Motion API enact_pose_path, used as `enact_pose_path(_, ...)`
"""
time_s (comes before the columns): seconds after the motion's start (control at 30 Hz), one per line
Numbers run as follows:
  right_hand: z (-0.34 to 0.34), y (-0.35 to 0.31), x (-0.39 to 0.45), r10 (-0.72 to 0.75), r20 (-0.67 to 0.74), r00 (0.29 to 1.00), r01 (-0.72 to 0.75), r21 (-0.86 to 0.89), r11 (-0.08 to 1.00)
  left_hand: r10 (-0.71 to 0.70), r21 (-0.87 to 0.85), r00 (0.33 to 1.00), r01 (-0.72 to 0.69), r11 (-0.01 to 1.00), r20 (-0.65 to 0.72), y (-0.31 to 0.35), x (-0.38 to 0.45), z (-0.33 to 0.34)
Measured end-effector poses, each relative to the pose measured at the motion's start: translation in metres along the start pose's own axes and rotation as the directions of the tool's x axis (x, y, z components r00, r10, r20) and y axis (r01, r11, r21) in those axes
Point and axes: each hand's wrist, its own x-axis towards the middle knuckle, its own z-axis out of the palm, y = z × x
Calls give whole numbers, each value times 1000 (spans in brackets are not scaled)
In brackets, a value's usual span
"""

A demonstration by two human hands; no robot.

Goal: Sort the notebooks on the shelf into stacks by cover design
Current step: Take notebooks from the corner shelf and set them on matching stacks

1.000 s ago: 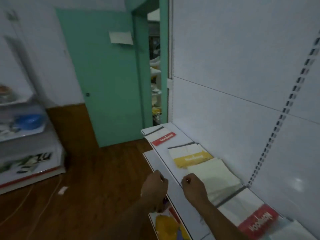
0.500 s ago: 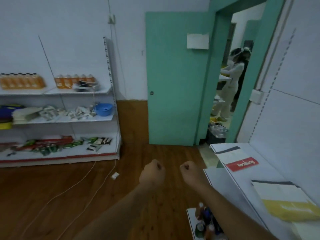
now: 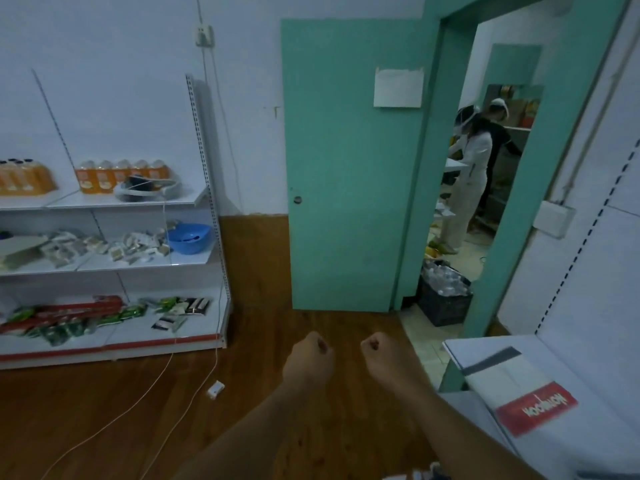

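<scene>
Brown wooden floor [image 3: 104, 427] fills the bottom of the view. Two bare arms reach out over it. The left hand [image 3: 307, 362] is curled into a fist and holds nothing. The right hand [image 3: 384, 358] is curled into a fist too, and it holds nothing. The two fists are near each other but do not touch.

A white notebook with a grey strip and a red label [image 3: 519, 393] lies flat on the white metal shelf [image 3: 588, 362] at the right edge. It is well to the right of the right hand, and no hand touches it.

A green door [image 3: 346, 202] stands open ahead. Through the doorway two people in light head covers [image 3: 474, 174] stand in another room. A black crate of clear bottles [image 3: 445, 296] sits on the floor by the doorway.

On the left is a white rack of shelves [image 3: 207, 202]. It holds orange bottles [image 3: 121, 174], a blue plastic bowl [image 3: 188, 237] and many small packets. A thin white cable [image 3: 138, 400] runs over the floor to a small white plug [image 3: 215, 389].
</scene>
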Motion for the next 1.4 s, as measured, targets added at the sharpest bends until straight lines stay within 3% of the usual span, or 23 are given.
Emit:
enact_pose_path(0.23,-38,18,118,75,-106,992,-69,61,996,61,24,995,-63,998,84,66,115,21)
enact_pose_path(0.57,-66,60,224,226,-223,948,-196,149,969,147,33,951,-161,986,272,105,241,82)
enact_pose_path(0.87,-106,87,300,411,-370,833,-361,199,911,343,2,816,-388,921,465,164,353,133)
enact_pose_path(1.07,-121,126,278,582,-444,681,-510,284,812,401,-25,668,-497,867,627,192,358,187)
enact_pose_path(1.23,-139,168,218,720,-513,468,-612,400,682,447,-110,467,-588,802,763,223,315,237)
enact_pose_path(1.4,-158,212,158,788,-537,303,-703,433,565,447,-162,338,-619,769,828,245,261,280)
